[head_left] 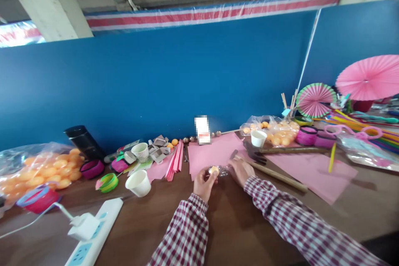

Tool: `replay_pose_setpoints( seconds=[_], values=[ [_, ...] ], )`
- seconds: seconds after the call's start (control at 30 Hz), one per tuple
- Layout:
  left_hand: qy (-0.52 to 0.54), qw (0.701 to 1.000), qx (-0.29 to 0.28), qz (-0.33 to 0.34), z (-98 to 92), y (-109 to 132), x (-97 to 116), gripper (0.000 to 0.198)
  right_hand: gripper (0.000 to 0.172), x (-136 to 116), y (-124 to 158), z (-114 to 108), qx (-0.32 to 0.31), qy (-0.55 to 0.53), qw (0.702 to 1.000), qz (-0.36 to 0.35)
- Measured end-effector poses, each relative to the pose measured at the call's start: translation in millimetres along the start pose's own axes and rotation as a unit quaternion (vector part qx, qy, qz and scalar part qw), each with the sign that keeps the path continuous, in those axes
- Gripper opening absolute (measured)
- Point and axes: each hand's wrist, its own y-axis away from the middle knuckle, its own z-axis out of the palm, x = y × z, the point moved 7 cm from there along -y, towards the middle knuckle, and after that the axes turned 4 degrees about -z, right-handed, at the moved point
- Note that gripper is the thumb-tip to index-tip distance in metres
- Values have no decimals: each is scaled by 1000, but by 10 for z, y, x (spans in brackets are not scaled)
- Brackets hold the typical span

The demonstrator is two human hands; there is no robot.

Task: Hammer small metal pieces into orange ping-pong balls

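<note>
My left hand point(204, 183) pinches a small orange ball point(214, 170) between thumb and fingers, just above the brown table point(230, 224). My right hand point(239, 170) is curled beside it and touches a bit of clear wrapping point(223, 171) next to the ball. Both sleeves are red-and-white check. The hands sit at the near edge of a pink paper sheet point(212, 153).
Bags of orange balls point(40, 170) point(274, 131), white paper cups point(139, 183) point(258, 138), a power strip with plug point(93, 232), a wooden stick point(277, 176), another pink sheet point(311, 168), pink paper fans point(369, 77) and coloured strips surround the hands. A blue wall point(174, 83) stands behind.
</note>
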Motion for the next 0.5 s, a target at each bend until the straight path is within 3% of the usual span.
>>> replay_pose_setpoints(
  seconds=[0.33, 0.5],
  values=[
    [-11, 999, -29, 19, 43, 33, 22, 46, 15, 118, -29, 15, 47, -101, 994, -2],
    [-56, 998, -36, 19, 72, 56, 44, 46, 12, 201, -74, -91, 113, -237, 965, -2]
  ],
)
